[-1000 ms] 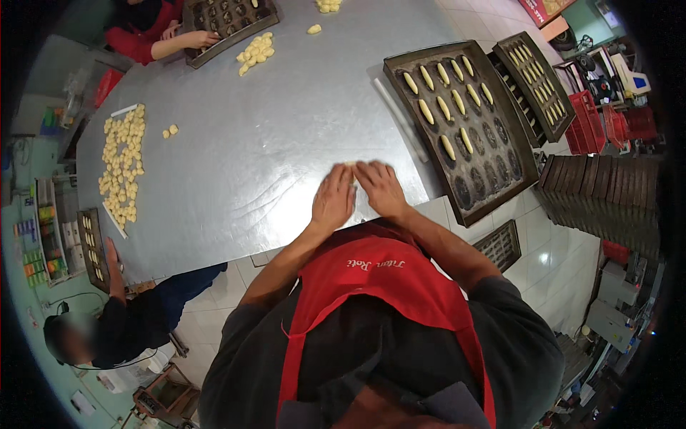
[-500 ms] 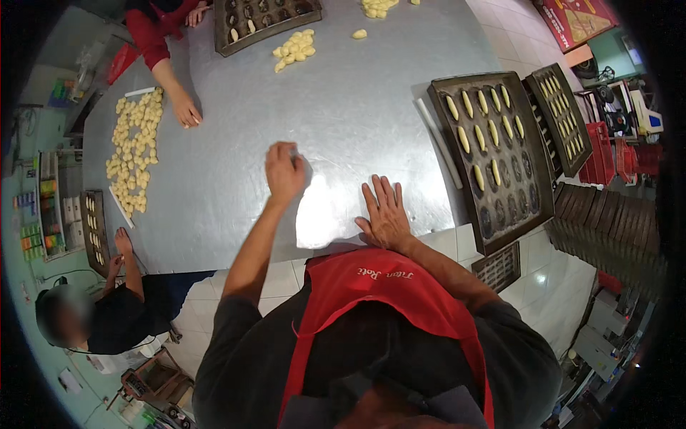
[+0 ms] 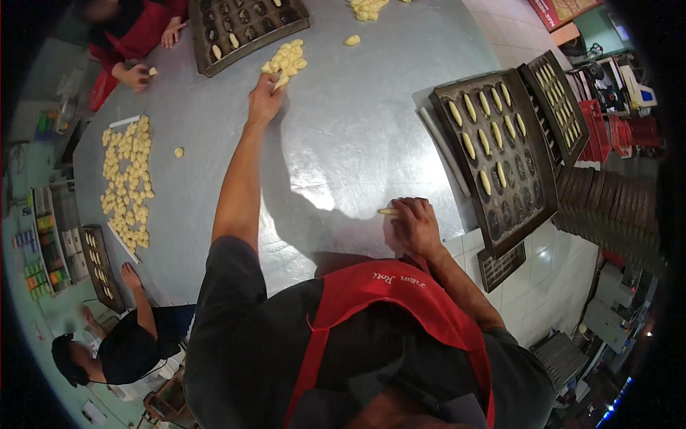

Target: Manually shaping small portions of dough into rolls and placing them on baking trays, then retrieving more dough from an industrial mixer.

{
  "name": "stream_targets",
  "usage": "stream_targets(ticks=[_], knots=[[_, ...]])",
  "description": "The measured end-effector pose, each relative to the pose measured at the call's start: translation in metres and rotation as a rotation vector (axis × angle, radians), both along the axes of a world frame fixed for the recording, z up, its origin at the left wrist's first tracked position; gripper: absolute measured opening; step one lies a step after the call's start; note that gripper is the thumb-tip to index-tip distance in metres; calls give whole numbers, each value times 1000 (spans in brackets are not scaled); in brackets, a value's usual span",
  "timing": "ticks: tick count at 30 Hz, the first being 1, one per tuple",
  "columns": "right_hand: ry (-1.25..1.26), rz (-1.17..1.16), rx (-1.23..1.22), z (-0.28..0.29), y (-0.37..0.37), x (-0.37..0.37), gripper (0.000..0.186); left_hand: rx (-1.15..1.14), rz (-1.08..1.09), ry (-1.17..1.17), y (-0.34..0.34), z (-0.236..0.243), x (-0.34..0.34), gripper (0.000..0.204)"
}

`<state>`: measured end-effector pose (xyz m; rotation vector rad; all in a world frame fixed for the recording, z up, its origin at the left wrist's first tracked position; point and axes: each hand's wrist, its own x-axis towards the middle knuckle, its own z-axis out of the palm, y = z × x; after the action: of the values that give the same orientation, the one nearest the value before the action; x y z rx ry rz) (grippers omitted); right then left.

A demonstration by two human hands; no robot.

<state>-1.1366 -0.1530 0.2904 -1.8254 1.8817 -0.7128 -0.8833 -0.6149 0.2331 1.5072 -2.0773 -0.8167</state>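
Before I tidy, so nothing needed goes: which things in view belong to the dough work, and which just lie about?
Dough work:
lumpy yellow dough pile at left hand
slim pale dough piece at right hand
dark rectangular metal tray

Apparently just lying about:
red plastic crate
boxy white device

The left arm [image 3: 239,189] is extended toward 12 o'clock, left hand [image 3: 265,104] foremost; the right forearm [image 3: 464,287] is angled toward 11, right hand [image 3: 418,227] curled.
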Motion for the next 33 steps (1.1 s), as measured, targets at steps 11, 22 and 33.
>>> stream_targets(ticks=[11,22,33], knots=[[-292,-659,-410,45,-61,-143,20,23,471,464,189,-20,257,16],[259,-487,-332,-2,-30,-158,36,428,391,725,326,26,59,28],[-559,-200,-467,100,-92,-9,33,48,461,46,318,7,57,33]])
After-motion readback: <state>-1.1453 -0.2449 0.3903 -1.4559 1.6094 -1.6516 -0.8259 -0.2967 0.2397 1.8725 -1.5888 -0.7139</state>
